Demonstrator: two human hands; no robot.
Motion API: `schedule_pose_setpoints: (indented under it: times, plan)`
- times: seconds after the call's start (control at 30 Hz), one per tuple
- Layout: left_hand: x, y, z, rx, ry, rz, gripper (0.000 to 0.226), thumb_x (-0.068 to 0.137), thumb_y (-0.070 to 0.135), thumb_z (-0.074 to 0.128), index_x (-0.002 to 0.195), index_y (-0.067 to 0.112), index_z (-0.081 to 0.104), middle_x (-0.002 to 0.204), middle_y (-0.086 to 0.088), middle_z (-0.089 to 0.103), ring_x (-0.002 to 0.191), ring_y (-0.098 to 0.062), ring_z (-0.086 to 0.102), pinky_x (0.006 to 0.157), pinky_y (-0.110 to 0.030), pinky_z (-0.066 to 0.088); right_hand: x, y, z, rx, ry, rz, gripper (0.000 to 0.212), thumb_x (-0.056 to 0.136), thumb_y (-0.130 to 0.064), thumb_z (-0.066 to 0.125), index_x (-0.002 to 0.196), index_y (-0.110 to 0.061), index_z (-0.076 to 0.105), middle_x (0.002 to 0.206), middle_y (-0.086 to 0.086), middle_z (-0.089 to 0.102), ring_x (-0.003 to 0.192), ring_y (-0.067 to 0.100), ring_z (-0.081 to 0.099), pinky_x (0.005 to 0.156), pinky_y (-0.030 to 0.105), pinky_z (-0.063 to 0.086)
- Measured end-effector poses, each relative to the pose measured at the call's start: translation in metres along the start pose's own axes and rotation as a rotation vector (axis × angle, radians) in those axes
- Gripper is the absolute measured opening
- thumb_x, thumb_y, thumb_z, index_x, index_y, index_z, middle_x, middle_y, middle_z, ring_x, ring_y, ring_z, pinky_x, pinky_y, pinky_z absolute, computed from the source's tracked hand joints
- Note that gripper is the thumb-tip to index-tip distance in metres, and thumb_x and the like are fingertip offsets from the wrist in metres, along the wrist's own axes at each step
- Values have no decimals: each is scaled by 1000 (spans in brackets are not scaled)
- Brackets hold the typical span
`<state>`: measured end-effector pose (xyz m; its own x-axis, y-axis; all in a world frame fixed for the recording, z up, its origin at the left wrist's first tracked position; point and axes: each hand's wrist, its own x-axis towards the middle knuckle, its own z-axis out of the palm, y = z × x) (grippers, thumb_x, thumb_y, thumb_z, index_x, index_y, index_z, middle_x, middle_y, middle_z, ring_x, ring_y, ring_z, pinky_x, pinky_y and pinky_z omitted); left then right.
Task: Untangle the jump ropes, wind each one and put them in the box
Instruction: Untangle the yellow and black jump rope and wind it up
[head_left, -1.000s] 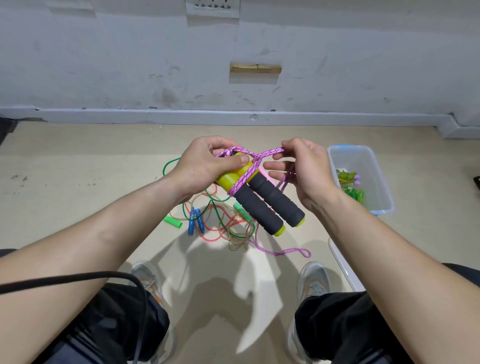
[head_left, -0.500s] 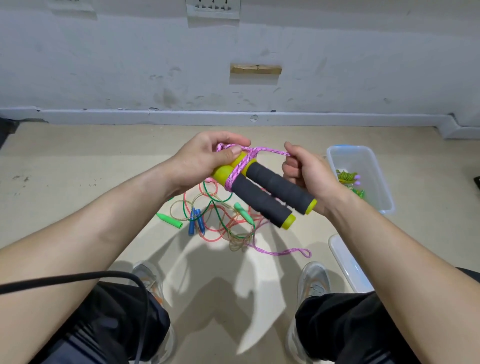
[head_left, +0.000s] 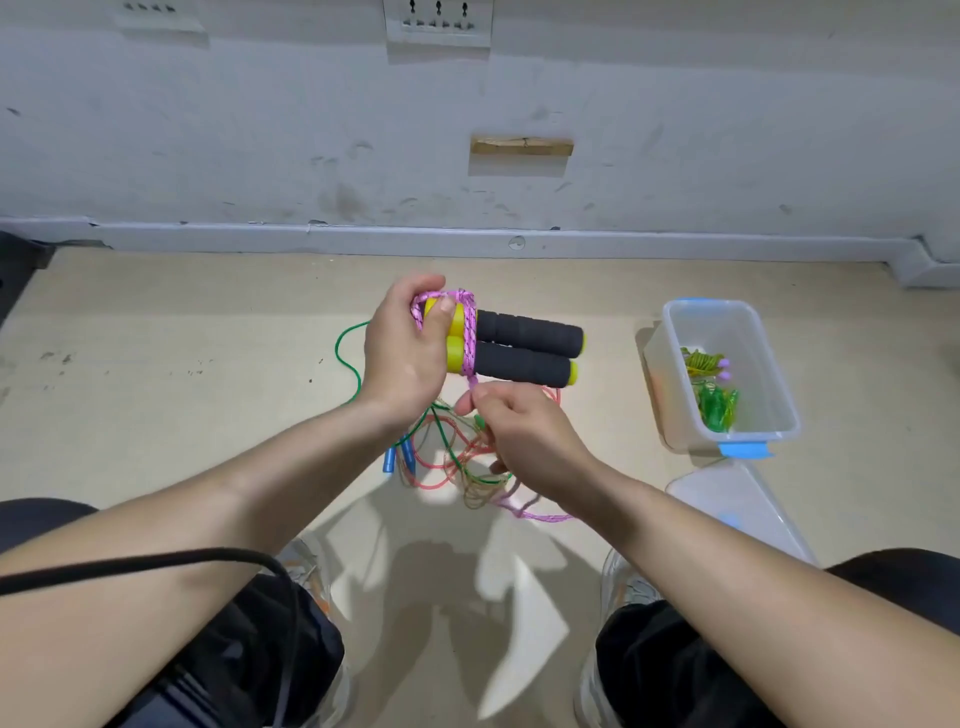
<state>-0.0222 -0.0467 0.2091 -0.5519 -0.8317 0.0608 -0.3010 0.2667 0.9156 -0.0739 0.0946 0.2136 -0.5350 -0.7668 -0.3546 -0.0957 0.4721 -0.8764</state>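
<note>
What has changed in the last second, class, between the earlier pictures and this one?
The right hand dropped from beside the foam handles to below them, pinching the pink rope. The handles swung from slanting toward the person to lying sideways, pointing right. The left hand still grips their yellow ends; the floor tangle and box stayed put.

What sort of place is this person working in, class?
Likely a bare indoor room, perhaps a storeroom: a scuffed white wall, wall sockets, and a plain floor with jump ropes lying on it.
</note>
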Motion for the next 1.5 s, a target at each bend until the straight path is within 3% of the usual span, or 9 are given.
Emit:
schedule_pose_setpoints:
  times: [0.17, 0.37, 0.6, 0.7, 0.9, 0.97, 1.07, 1.23, 1.5]
  plan:
    - [14, -10, -6, 234, 4, 173, 31, 100, 20, 55, 130, 12, 59, 126, -3, 61, 113, -13, 53, 93, -15, 34, -2, -17, -14, -239, 55, -127, 35, 99, -34, 51, 77, -13, 67, 47, -11, 45, 49, 5, 40, 54, 30, 30]
    - [17, -4, -7, 295, -199, 217, 31, 100, 21, 57, 130, 13, 61, 128, -4, 62, 118, -18, 55, 97, -21, 37, 18, -22, -65, -407, 130, -225, 20, 89, -32, 67, 69, -30, 71, 59, -13, 61, 64, 9, 55, 60, 27, 42]
    - [6, 17, -9, 95, -627, 199, 36, 89, 35, 59, 121, 18, 67, 112, 5, 69, 104, -9, 63, 93, -26, 48, 23, -25, -94, -136, -66, -321, 13, 77, -16, 86, 78, -16, 73, 66, 2, 65, 62, 12, 54, 61, 27, 45]
    - [7, 26, -16, -96, -692, 102, 32, 89, 32, 60, 116, 19, 70, 109, -4, 71, 97, -9, 64, 87, -28, 50, 26, -20, -101, 6, -13, -300, 24, 71, -30, 90, 72, -20, 69, 67, 27, 57, 62, 26, 47, 57, 38, 37]
    - [4, 31, -18, -450, -577, -170, 18, 101, 15, 55, 111, 12, 70, 100, -11, 70, 80, -19, 65, 65, -30, 58, 27, 3, -77, 540, -62, -37, 9, 90, -10, 61, 86, -13, 68, 77, -1, 67, 63, 12, 60, 55, 19, 49]
    - [1, 30, -16, -517, -507, -280, 19, 102, 14, 52, 110, 10, 69, 99, -14, 69, 74, -21, 66, 56, -31, 57, 25, 12, -59, 512, -49, 48, 20, 97, 6, 45, 96, -7, 60, 80, 1, 58, 63, 15, 51, 58, 21, 47]
    - [5, 25, -11, -527, -339, -373, 21, 103, 16, 53, 111, 7, 69, 101, -20, 68, 75, -28, 66, 61, -38, 60, 20, 12, -35, 541, -44, 131, 24, 101, -1, 36, 85, -12, 51, 60, -2, 33, 50, 13, 25, 54, 29, 31]
    - [11, 8, -7, -279, -86, -271, 30, 89, 41, 63, 109, 21, 72, 110, -7, 71, 103, -28, 68, 93, -53, 55, 16, 8, -17, 262, 33, 71, 28, 103, -22, 45, 81, -17, 63, 53, -3, 30, 49, 16, 29, 52, 27, 33]
    - [20, 3, -9, 185, 9, 90, 30, 100, 25, 58, 127, 13, 64, 122, -3, 66, 114, -20, 58, 98, -29, 43, 10, -12, -28, -328, 86, -150, 36, 99, -34, 51, 80, -9, 69, 53, -2, 47, 53, 12, 43, 57, 36, 41]
